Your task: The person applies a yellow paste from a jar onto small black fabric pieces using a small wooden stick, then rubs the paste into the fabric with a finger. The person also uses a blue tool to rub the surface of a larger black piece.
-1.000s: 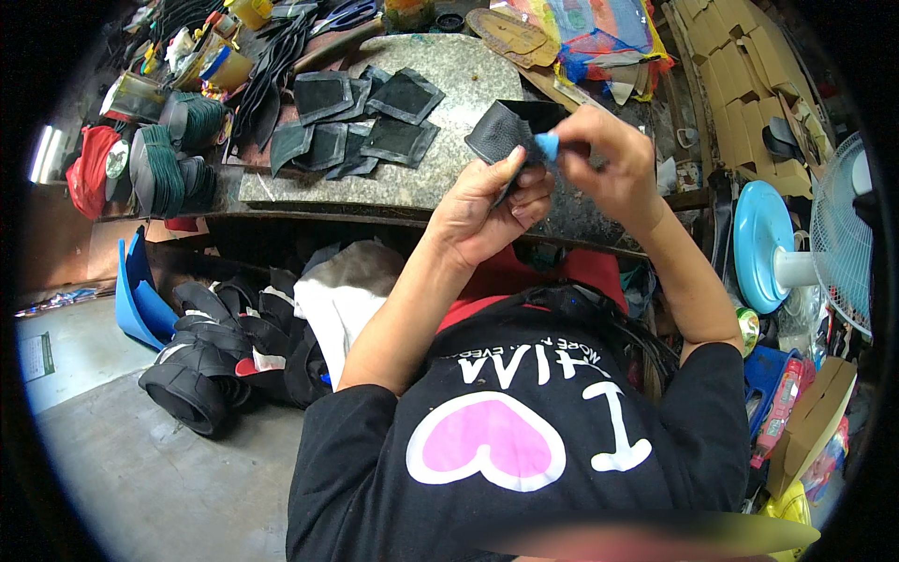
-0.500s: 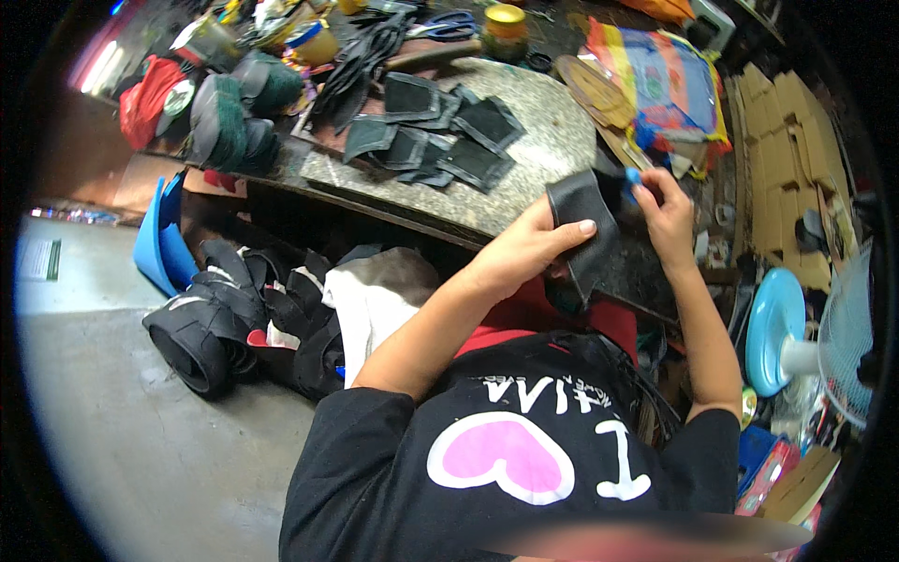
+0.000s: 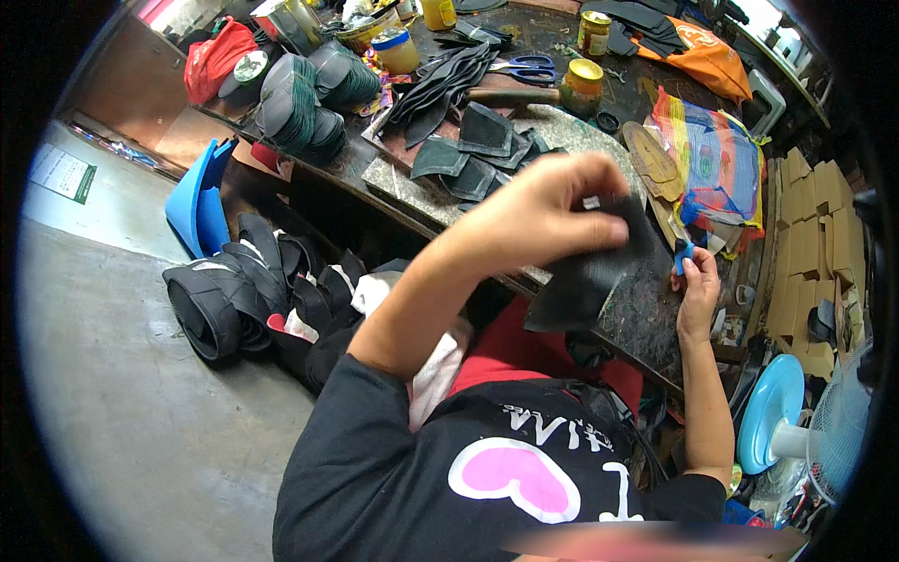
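In my left hand [image 3: 552, 215], raised over the worktable's near edge, is a piece of black leather-like sheet [image 3: 581, 292]. Thumb and fingers pinch its upper part, and the sheet hangs below them, slightly blurred. My right hand [image 3: 698, 295] is off to the right, over the table's edge, its fingers closed on a small blue piece with a black end [image 3: 684, 255]; its exact kind is not clear. Just beyond my left hand, several dark cut patches [image 3: 485, 131] lie overlapping on a speckled stone slab [image 3: 398, 187], partly hidden by my arm.
Blue-handled scissors [image 3: 529, 67], a yellow-lidded jar [image 3: 582, 84] and a colourful mesh-patterned bag [image 3: 707, 155] lie farther back. Bundled dark shoe-sole shapes [image 3: 290, 103] stand at left. Black rolled material [image 3: 220, 304] sits by the floor. A blue-and-white fan [image 3: 773, 412] stands at right.
My left hand has lifted and turned over with the black sheet. The right hand has moved away from the sheet, down and rightward, keeping the blue piece. The view has shifted.
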`<state>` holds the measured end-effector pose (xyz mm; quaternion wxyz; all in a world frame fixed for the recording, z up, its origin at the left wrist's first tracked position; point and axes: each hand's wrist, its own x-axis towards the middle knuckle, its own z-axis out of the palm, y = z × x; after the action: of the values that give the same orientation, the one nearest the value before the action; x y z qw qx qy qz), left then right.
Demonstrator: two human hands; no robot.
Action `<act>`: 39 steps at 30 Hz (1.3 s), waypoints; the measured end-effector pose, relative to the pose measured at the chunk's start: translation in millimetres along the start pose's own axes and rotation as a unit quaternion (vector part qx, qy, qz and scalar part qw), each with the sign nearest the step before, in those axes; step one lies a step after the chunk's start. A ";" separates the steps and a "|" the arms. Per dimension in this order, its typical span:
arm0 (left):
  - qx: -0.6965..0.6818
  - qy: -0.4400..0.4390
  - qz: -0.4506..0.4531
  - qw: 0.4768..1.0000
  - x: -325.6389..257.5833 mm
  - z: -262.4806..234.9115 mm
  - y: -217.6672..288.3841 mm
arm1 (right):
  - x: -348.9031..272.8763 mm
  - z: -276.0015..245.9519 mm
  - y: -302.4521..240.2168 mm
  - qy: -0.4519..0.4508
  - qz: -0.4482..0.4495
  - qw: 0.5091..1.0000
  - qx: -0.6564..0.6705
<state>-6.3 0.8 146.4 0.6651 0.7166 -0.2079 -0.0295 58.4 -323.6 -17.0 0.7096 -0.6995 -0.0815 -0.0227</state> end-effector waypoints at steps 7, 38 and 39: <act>-0.079 0.206 0.179 0.959 80.3 -76.2 -23.2 | 0.7 -1.2 1.8 -0.011 -0.001 1.000 0.002; 0.667 0.353 -0.185 0.629 80.7 -268.3 -93.7 | 2.4 -0.8 -0.5 -0.025 0.010 1.000 0.004; 0.684 0.364 -0.152 0.613 80.6 -262.2 -78.5 | 2.2 -2.0 0.8 -0.023 0.008 1.000 -0.003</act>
<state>171.1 222.6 119.3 -0.0112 0.9370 0.2035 0.2836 60.9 -325.5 -17.5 0.7058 -0.7024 -0.0921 -0.0010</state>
